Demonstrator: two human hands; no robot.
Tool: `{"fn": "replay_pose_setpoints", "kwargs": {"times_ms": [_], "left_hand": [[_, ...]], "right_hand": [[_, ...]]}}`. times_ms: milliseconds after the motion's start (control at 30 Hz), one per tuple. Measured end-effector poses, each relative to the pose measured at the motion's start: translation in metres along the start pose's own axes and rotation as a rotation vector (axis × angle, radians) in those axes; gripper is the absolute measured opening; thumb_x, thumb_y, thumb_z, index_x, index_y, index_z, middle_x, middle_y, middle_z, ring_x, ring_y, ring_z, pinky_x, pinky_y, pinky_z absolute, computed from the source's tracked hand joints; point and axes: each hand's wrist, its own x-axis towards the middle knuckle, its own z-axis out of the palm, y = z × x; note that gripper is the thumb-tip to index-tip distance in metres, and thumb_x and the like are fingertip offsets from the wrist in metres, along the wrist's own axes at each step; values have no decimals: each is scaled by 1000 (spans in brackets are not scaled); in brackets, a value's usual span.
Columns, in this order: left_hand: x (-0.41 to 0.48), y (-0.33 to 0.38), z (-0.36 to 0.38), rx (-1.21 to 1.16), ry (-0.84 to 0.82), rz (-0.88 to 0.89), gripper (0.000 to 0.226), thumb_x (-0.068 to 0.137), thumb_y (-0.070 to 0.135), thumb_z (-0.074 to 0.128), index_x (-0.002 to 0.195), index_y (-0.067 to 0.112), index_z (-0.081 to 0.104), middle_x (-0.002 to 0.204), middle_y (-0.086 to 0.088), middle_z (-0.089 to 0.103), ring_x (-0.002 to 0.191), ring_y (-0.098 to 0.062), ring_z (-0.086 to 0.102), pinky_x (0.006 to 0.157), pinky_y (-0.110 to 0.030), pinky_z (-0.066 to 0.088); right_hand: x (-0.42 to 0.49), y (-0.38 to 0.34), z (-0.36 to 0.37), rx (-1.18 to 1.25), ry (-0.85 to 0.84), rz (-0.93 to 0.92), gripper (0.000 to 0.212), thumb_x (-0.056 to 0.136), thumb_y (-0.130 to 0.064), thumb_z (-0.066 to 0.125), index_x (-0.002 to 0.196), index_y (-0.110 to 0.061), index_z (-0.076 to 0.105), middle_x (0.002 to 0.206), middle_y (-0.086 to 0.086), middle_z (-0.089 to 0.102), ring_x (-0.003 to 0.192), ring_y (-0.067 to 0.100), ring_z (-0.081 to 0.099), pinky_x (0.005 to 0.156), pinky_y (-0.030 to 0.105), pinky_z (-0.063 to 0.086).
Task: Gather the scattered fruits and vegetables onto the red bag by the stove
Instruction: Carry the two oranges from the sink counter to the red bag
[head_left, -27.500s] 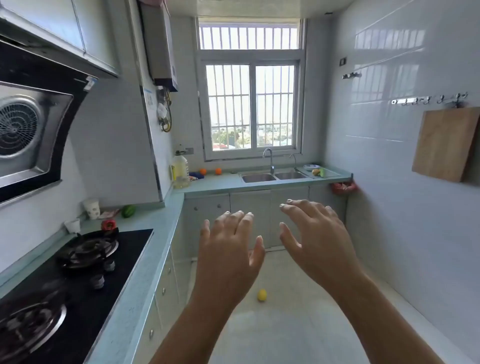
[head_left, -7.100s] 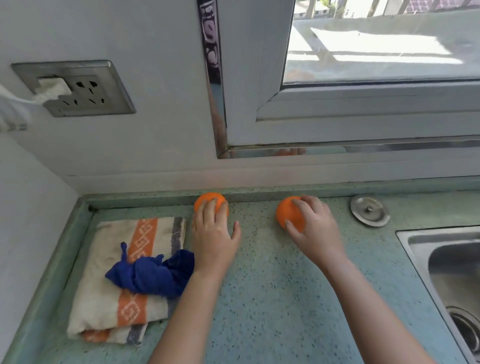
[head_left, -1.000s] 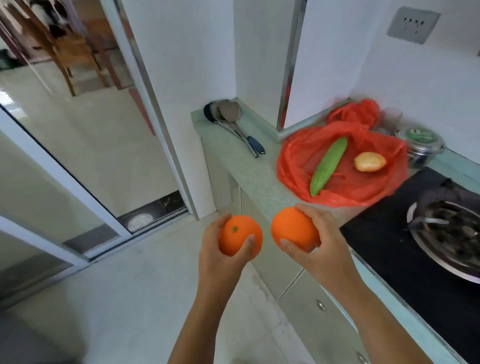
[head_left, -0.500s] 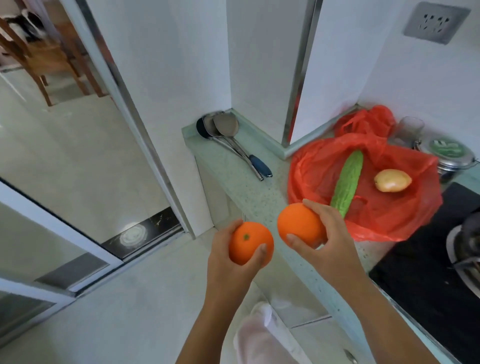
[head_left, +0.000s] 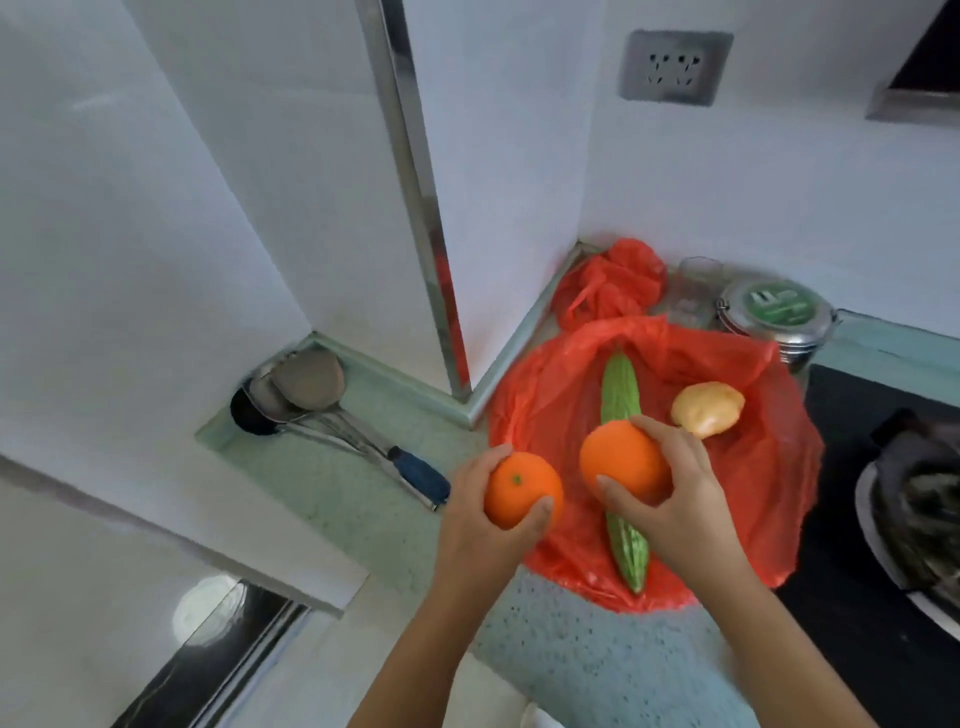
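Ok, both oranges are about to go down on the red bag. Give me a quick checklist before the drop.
1. Left hand grips the left orange: ok.
2. Right hand grips the right orange: ok.
3. Right orange is over the red bag: ok.
4. Left orange is over the bag: not ok, it hangs at the bag's left edge.
5. Free space on the bag: ok, bare plastic right of the bitter gourd and below the potato.
6. Spot under the right orange is free: not ok, the gourd lies beneath it.
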Motion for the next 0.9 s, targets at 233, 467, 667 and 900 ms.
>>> {"fn": "replay_pose_setpoints", "kwargs": {"times_ms": [233, 467, 667, 900], "left_hand": [[60, -11, 48, 75, -122, 63, 53, 74, 30, 74, 111, 48, 41, 113, 31, 39, 104, 10, 43, 77, -3, 34], [103, -23, 86, 202, -191, 121, 55, 73, 27, 75, 119, 35, 46, 114, 19, 42, 112, -5, 44, 96, -24, 37], [136, -37, 102, 298, -203, 133, 63, 70, 25, 77, 126, 20, 49, 118, 6, 45, 115, -16, 46, 99, -36, 40], [162, -46, 109, 356, -203, 133, 71, 61, 48, 63, 123, 15, 53, 119, -5, 52, 111, -23, 49, 94, -28, 34]], "right_hand": [[19, 40, -23, -60, 82, 188, 63, 71, -26, 76, 126, -29, 45, 119, -8, 37, 104, 9, 41, 82, 21, 35], [32, 83, -29, -81, 127, 345, 66, 72, -30, 75, 129, -27, 42, 122, -9, 34, 109, 14, 42, 85, 26, 39], [44, 110, -20, -98, 86, 425, 68, 72, -33, 74, 131, -27, 41, 126, -5, 36, 117, 18, 40, 97, 38, 40], [64, 122, -10, -101, 86, 425, 68, 71, -33, 75, 131, -27, 41, 121, -10, 34, 118, 17, 38, 98, 34, 38]]}}
